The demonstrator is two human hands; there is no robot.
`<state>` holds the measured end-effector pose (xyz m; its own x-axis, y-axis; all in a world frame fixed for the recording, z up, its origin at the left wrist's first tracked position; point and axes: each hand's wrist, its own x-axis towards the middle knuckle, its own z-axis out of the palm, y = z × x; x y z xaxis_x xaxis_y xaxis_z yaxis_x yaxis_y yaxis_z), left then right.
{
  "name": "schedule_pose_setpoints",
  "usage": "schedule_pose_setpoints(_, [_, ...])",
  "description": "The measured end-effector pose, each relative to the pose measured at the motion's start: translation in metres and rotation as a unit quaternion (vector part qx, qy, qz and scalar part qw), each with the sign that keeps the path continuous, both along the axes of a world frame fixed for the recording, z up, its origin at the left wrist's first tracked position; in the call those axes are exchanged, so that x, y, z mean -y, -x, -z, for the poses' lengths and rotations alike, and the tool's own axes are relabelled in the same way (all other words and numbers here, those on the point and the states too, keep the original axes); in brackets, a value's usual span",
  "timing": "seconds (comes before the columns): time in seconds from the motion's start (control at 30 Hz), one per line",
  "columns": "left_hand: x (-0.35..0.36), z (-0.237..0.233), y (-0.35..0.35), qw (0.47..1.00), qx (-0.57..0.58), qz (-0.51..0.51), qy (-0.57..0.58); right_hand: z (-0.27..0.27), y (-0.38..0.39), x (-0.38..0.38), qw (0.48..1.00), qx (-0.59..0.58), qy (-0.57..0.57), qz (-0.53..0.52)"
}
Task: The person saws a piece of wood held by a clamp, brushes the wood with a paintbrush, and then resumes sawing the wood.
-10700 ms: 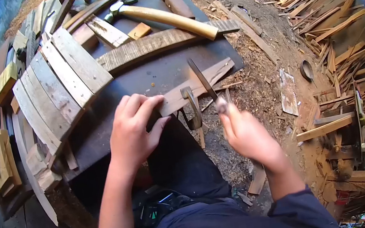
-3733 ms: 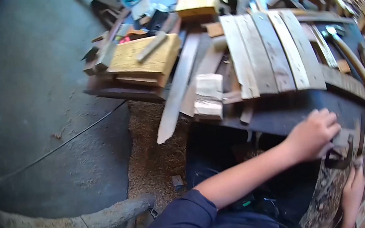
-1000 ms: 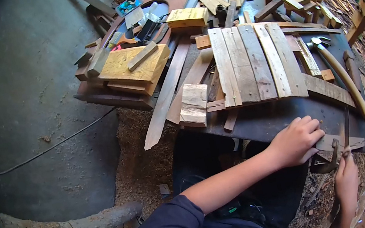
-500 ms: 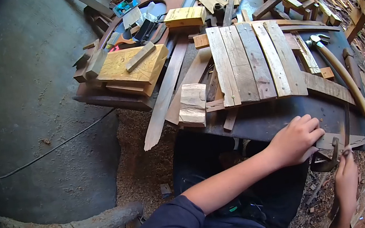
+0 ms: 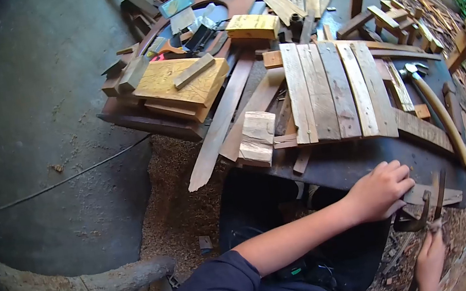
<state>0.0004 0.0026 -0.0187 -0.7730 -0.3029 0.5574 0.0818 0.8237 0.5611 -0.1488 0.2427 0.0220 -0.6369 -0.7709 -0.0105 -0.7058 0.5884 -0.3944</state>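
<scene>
With left hand [image 5: 381, 190] clamping strip [image 5: 453, 196] at bench [image 5: 340, 165] edge and right hand [image 5: 428, 253] gripping file [image 5: 439, 187], could slip off narrow strip and scrape nearby left fingers; could also jar strip loose.

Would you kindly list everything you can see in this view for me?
slat panel: one, five grey-brown slats, middle of the bench
hammer: one, pale wooden handle, right of the panel
yellow blocks: several, stacked, far left of the bench
pale block: one, near edge, left of the panel
long board: one, brown, overhanging the bench edge
phone: one, far end of the bench
bench: one, dark
clamp: one, dark metal, near right corner
wood strip: one, grey, under the left hand
cable: one, thin, on the grey floor
left hand: pressing on the wood strip
right hand: fingers around a flat tool
</scene>
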Motion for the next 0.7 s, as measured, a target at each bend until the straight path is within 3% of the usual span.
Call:
schedule_pose_setpoints(0.07, [0.002,0.001,0.000,1.000,-0.005,-0.006,-0.007,-0.031,-0.024,0.002,0.993,0.057,-0.092,0.053])
schedule_pose_setpoints(0.1, [0.001,0.001,0.000,1.000,-0.003,-0.008,-0.010,0.002,-0.004,-0.013,0.999,0.037,-0.004,0.019])
schedule_pose_setpoints(0.2, [-0.002,-0.002,0.000,1.000,0.014,-0.010,-0.004,0.003,0.026,0.018,1.000,0.000,-0.010,-0.028])
schedule_pose_setpoints(0.3, [-0.003,-0.001,-0.001,1.000,0.009,-0.006,-0.004,-0.005,0.022,0.033,0.997,0.026,-0.063,0.028])
schedule_pose_setpoints(0.4, [0.001,-0.003,0.000,1.000,0.003,-0.004,-0.002,0.001,-0.007,0.002,0.997,0.043,-0.024,0.056])
schedule_pose_setpoints(0.5, [0.001,-0.001,0.000,1.000,0.002,0.000,-0.012,-0.037,-0.034,0.013,0.989,0.052,-0.116,0.075])
schedule_pose_setpoints(0.7, [-0.002,-0.001,0.000,1.000,0.006,0.001,-0.012,0.011,0.033,0.019,1.000,0.022,0.001,-0.008])
